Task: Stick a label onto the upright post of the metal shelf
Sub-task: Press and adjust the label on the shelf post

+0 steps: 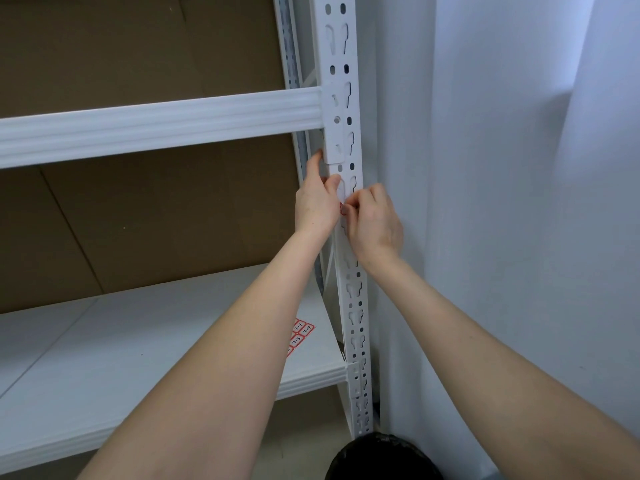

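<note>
The white slotted upright post (341, 46) of the metal shelf runs from top to bottom right of centre. My left hand (317, 199) rests against the post's left side just under the upper beam, thumb on the post face. My right hand (372, 223) pinches a small red-edged label (343, 208) against the post front, between the two hands. Most of the label is hidden by my fingers.
A sheet of red-framed labels (300, 334) lies on the lower white shelf board (138, 341), partly under my left forearm. The upper white beam (156, 124) crosses at the left. Brown cardboard backs the shelf. A grey wall stands right; a black bag (384, 459) sits below.
</note>
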The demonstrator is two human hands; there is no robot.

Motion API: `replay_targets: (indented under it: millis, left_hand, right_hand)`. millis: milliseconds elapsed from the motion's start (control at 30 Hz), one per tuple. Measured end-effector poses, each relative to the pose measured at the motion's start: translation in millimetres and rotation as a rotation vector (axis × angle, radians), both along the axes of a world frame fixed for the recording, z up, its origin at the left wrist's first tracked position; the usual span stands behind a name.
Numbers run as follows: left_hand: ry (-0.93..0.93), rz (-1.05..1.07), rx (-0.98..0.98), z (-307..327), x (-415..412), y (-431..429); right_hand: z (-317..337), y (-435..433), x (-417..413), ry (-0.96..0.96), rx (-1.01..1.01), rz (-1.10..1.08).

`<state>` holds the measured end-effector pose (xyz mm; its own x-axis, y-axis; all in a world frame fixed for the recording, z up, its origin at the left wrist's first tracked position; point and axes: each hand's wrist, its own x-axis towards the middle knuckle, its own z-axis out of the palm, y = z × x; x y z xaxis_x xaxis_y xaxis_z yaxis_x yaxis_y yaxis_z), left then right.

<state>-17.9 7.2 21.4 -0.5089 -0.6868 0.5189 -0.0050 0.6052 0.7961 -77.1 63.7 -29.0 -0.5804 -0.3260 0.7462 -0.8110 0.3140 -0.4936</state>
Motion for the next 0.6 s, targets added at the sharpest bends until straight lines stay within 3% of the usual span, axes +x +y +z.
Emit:
replay_targets:
  millis: [367,600]
  left_hand:
    - [0.005,0.003,-0.004,-0.2,0.0,-0.6]
    - [0.01,-0.003,0.004,-0.7,-0.1,0.4]
  right_hand:
    - [-10.8,2.4,-1.6,0.03,-0.091,0.098]
    - [-16.1,6.3,-6.2,-0.059,-0.233,0.133]
